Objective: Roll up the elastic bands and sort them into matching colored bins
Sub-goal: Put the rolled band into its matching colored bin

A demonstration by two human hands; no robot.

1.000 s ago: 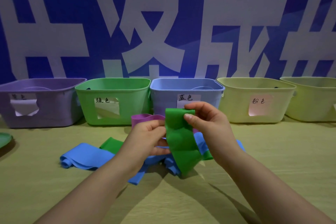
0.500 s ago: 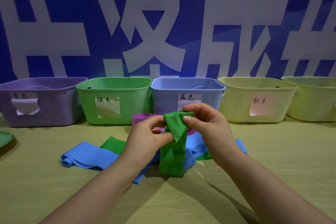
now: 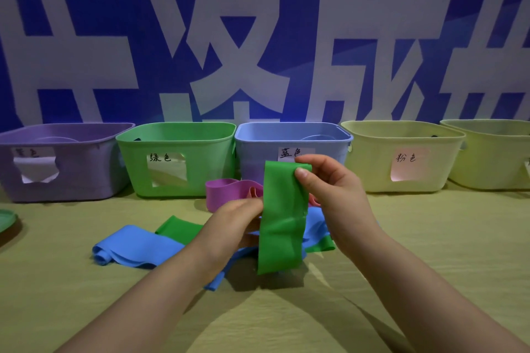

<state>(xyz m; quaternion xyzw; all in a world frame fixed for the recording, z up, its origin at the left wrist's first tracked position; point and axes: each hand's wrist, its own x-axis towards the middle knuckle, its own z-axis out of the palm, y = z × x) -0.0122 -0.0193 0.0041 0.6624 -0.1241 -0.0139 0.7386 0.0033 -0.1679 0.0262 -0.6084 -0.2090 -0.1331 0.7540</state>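
green band held up flat, not yet rolled

head view: the green band hangs upright in front of the green bin and a little to its right, lifted off the table. the right hand pinches its top corner, thumb on the near face, so the strip drops straight. the left hand grips the left edge partway down with curled fingers, likely to steady and flatten it for rolling. a blue band lies slack in front of the green bin. a pink band sits looped by the bin's right base. the bin is near, so the carry looks short.
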